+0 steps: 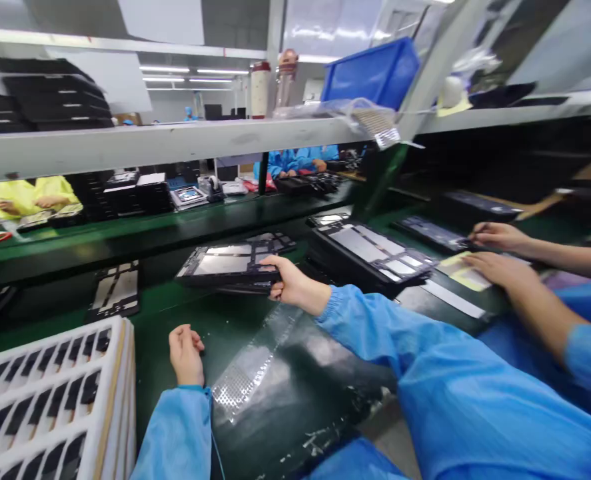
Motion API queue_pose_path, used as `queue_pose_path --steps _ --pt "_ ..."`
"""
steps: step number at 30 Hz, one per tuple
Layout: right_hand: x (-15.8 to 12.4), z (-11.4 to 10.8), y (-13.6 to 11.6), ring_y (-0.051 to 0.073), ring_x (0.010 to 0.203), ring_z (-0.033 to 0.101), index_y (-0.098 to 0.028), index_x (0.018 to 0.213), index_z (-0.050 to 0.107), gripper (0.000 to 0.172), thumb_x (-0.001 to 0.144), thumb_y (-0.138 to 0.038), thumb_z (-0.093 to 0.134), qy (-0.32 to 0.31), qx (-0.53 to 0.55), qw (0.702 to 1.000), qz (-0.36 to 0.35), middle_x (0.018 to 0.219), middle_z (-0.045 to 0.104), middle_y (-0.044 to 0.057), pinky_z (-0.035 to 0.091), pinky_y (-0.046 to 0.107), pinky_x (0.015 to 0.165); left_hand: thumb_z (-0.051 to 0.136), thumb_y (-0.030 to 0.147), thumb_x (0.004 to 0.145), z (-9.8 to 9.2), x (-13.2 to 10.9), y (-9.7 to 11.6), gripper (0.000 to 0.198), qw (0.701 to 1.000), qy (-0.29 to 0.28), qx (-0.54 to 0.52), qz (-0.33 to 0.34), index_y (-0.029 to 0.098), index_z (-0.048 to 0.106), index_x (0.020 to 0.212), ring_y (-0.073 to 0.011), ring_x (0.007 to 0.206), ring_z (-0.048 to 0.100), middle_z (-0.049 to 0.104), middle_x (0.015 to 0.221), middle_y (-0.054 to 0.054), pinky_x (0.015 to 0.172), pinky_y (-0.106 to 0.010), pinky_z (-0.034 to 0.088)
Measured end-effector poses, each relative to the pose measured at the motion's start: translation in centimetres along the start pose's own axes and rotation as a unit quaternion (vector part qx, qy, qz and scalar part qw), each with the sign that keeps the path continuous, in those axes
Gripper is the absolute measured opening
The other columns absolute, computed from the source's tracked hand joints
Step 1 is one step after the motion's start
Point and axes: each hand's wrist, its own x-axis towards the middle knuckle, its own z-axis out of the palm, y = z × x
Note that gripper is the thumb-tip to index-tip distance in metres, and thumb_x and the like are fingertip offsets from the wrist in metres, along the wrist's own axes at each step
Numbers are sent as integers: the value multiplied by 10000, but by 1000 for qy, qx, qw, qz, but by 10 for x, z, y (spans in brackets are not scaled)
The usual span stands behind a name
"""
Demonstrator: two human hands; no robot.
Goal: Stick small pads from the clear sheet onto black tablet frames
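Item: black frame panel [232,263], held level just above the green desk [175,303], its near right corner pinched in the closed grip of the right hand [290,285], thumb on top, fingers beneath. Left hand [186,353]: rests on the desk near the front edge, fingers curled inward; cannot tell whether the grip encloses anything. Between the two hands: clear dotted film strip [249,367], flat on the desk. Lower left: white tray stack [50,393] with black inserts. Right of the held item: second frame panel [375,253], lying flat. Far right: a co-worker's hands [499,269] on a yellow sheet [462,275].
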Motion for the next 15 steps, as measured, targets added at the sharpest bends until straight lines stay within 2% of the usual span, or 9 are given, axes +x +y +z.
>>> queue_pose_path --steps 2,4,5,7,9,11,13,15 --pt "-51 -32 -16 64 533 465 -175 940 639 320 1067 -463 698 36 36 998 -46 750 595 -46 430 195 480 698 493 1057 2 2 3 462 1000 1 3 -2 147 659 1361 -185 1071 718 713 1252 -98 942 -372 675" --pt "-94 -61 -33 44 441 281 -213 785 503 377 1029 -431 690 72 70 990 -102 607 457 -83 286 190 399 700 491 1056 3 4 6 469 1000 3 9 -3 150 655 1375 -191 1090 718 709 1271 -102 957 -382 675" --pt "-110 -74 -40 43 427 240 -224 760 456 392 1021 -418 675 93 85 983 -131 579 427 -88 258 194 386 701 489 1056 4 5 8 471 1000 3 11 -3 151 653 1380 -194 1099 718 708 1280 -104 964 -387 675" --pt "-132 -98 -55 41 427 228 -221 782 469 380 1057 -426 633 142 110 966 -186 593 433 -91 249 192 390 703 486 1055 5 6 10 473 1000 1 17 -1 152 652 1385 -197 1109 718 707 1289 -105 972 -392 675" --pt "-139 -118 -66 42 461 303 -193 888 574 354 1107 -469 611 194 125 947 -225 673 501 -81 294 181 421 704 484 1055 6 6 12 469 1000 -1 22 1 150 653 1380 -194 1100 718 708 1281 -104 964 -387 676" --pt "-135 -135 -76 61 567 490 -165 1072 667 337 1116 -498 637 242 127 930 -246 829 626 -36 440 189 504 705 480 1055 7 6 14 460 1000 -3 28 7 148 656 1370 -186 1077 719 712 1261 -99 944 -373 677" --pt "-127 -149 -82 121 775 671 -164 1237 694 350 1103 -487 675 278 114 921 -247 1043 721 33 604 262 667 705 479 1056 6 5 16 454 999 -3 34 11 147 658 1362 -180 1059 719 714 1245 -96 928 -363 677" --pt "-121 -160 -87 183 968 742 -172 1331 689 376 1093 -463 697 300 84 921 -232 1219 742 80 672 355 822 703 481 1056 5 4 18 456 999 -2 40 11 147 658 1363 -181 1059 719 714 1246 -96 929 -363 677"
